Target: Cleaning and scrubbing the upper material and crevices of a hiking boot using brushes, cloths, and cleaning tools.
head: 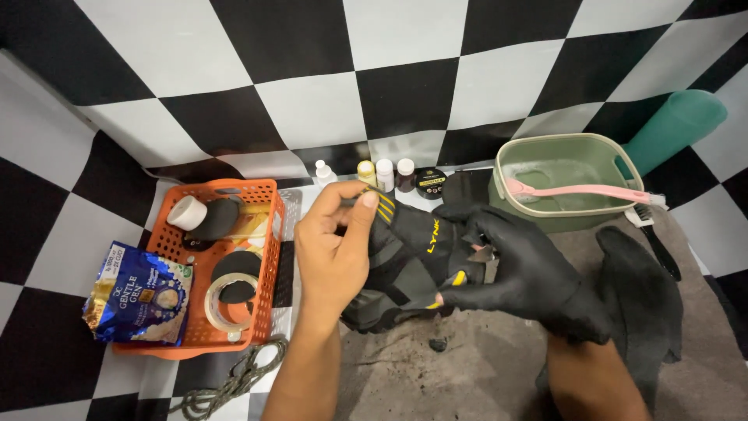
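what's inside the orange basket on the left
The orange basket holds a white tape roll, a clear tape roll and dark round pieces. What lies beneath them is covered.

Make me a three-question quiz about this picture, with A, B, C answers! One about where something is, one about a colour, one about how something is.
1. Where does the pink brush lie?
A. in the orange basket
B. across the green tub
C. on the blue pouch

2. What colour is the basket with the tape rolls?
A. orange
B. white
C. purple

3. How is the right hand?
A. bare
B. in a black glove
C. wrapped in rope

Answers:
1. B, the brush rests over the rim of the green tub.
2. A, its slatted walls are orange.
3. B, the right hand wears a black glove, while the left hand is bare; both grip a black shoe with yellow marks.
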